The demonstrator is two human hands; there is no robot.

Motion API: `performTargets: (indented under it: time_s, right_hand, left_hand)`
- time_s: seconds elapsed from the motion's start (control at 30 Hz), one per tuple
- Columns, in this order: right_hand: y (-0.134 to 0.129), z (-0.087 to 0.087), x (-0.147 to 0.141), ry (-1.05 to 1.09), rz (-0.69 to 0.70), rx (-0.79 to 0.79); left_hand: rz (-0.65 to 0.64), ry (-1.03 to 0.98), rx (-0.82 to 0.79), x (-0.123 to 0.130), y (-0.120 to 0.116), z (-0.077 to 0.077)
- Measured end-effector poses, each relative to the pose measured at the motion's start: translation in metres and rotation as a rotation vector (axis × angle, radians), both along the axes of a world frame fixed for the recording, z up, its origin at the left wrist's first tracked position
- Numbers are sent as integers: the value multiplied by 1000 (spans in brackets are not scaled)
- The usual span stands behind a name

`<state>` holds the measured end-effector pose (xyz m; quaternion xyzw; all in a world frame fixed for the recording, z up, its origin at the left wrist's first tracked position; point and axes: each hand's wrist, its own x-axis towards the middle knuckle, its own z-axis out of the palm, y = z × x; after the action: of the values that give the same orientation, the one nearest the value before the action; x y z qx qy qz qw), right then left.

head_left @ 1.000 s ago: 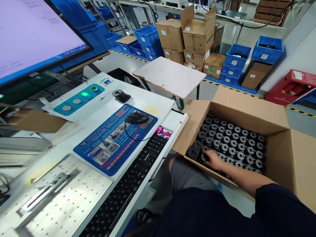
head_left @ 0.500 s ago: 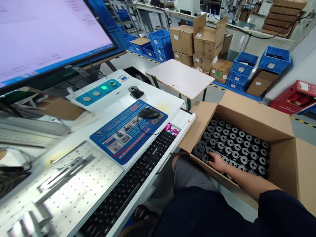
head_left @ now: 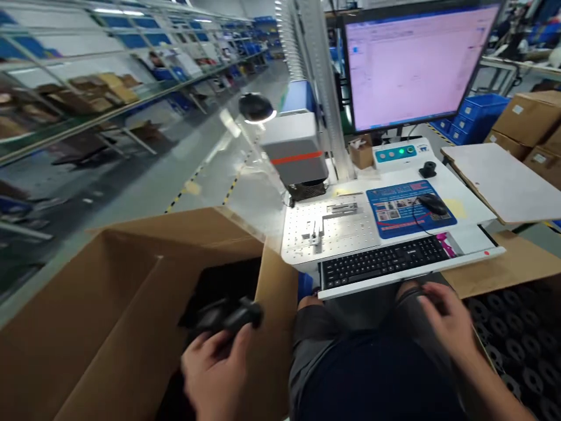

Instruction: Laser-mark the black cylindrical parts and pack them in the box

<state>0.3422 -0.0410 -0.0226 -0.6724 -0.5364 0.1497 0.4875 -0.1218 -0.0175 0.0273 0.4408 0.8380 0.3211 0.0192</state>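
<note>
My left hand (head_left: 217, 371) is closed on a black cylindrical part (head_left: 243, 314), held over the open carton (head_left: 105, 304) on the left. Motion blurs the part, and a second dark piece beside it may belong to it. Dark contents lie deep in that carton. In front of my lap, by the keyboard drawer, my right hand (head_left: 453, 321) has its fingers curled around a black part (head_left: 409, 293), smeared and hard to see against my dark shorts. Beyond that hand, rows of black flanged cylinders (head_left: 515, 348) fill the carton on the right.
Ahead stands a white bench with a perforated metal plate (head_left: 337, 225), a keyboard (head_left: 385, 257), a mouse (head_left: 433, 203) on a blue mat (head_left: 394, 217), and one black part (head_left: 428, 169). A laser-like machine head (head_left: 298, 149) overhangs the plate. A monitor (head_left: 416, 70) rises behind.
The view has swung left, bringing the left carton and my left hand with a black part into sight. My right hand has come out of the right carton to my lap.
</note>
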Motion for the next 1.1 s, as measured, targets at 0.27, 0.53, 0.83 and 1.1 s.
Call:
performTargets:
  time_s: [0.27, 0.53, 0.83, 1.1]
  right_hand:
    - [65, 27, -189, -234, 814, 165]
    - [93, 8, -215, -207, 811, 166]
    - [244, 11, -178, -180, 204, -31]
    - [293, -4, -198, -156, 182, -85]
  left_hand:
    - [-461, -556, 134, 106, 6, 0]
    - [-407, -655, 117, 71, -11, -11]
    - [-17, -253, 107, -45, -21, -90]
    - [33, -351, -136, -48, -14, -103]
